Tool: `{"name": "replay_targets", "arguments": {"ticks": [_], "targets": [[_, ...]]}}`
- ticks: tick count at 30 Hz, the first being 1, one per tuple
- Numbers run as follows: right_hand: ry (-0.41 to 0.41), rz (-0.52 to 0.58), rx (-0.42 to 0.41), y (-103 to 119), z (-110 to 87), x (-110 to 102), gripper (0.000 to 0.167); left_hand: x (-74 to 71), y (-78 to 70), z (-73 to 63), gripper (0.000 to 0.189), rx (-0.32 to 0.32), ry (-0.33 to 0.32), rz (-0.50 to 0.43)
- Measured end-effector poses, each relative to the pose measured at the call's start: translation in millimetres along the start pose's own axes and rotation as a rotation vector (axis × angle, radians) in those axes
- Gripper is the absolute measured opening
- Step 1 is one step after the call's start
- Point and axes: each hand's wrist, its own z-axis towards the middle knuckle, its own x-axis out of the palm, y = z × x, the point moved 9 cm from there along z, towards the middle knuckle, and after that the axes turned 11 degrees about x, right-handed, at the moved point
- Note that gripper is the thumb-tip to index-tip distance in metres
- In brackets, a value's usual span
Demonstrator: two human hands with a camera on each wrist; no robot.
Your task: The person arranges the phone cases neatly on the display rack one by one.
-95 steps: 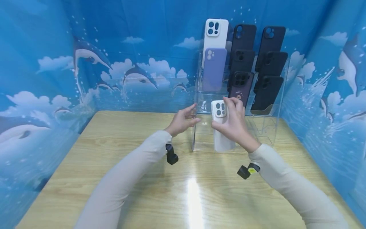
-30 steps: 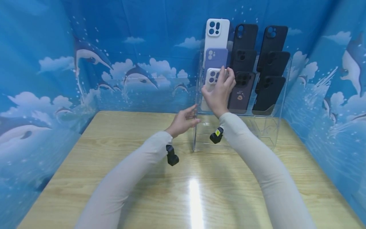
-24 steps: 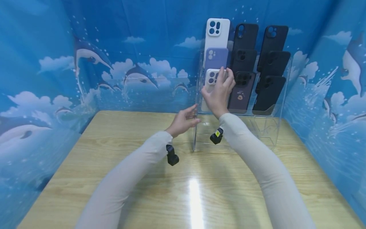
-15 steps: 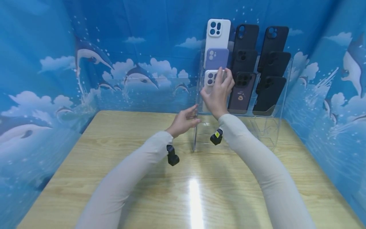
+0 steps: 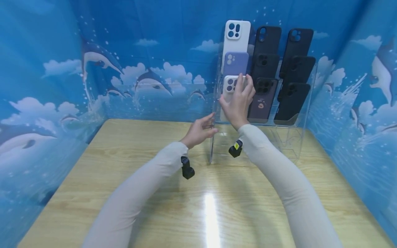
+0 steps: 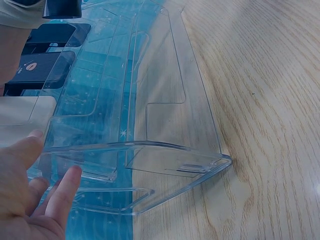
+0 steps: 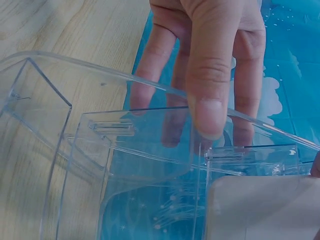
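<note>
A clear acrylic display stand [image 5: 212,150] holds phone cases in tiered columns. My left hand [image 5: 198,133] grips its left side panel; in the right wrist view, the left hand's thumb [image 7: 209,112] lies on one face and the fingers on the other. With my right hand [image 5: 238,103] I hold a white phone case [image 5: 227,95] by its sides, in the front tier of the left column. My palm hides much of it. Behind it stand a purple phone case [image 5: 235,65] and a taller white phone case [image 5: 237,44]. In the left wrist view, the held white phone case [image 6: 22,117] sits inside the stand.
Several black phone cases [image 5: 293,103] fill the right column. A dark phone case with a small print [image 5: 262,103] fronts the middle column. The stand rests on a wooden table [image 5: 149,137], backed by a blue dolphin-patterned curtain [image 5: 173,41].
My right hand has lifted the white phone case from low in front of the stand up into the left column's front tier, then made only slight shifts. My left hand has stayed on the panel.
</note>
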Motion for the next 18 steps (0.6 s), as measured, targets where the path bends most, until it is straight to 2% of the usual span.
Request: {"name": "replay_targets", "arguments": {"ticks": [12,18], "targets": [[-0.003,0.016,-0.032,-0.7,-3.5,5.0,0.085,-3.6,0.4,-0.5,0.068,0.006,-0.011,-0.001],[0.015,0.040,-0.036,-6.2,-7.4,1.6,0.082,-7.8,0.6,-2.1,0.068,0.006,-0.017,0.087]]}}
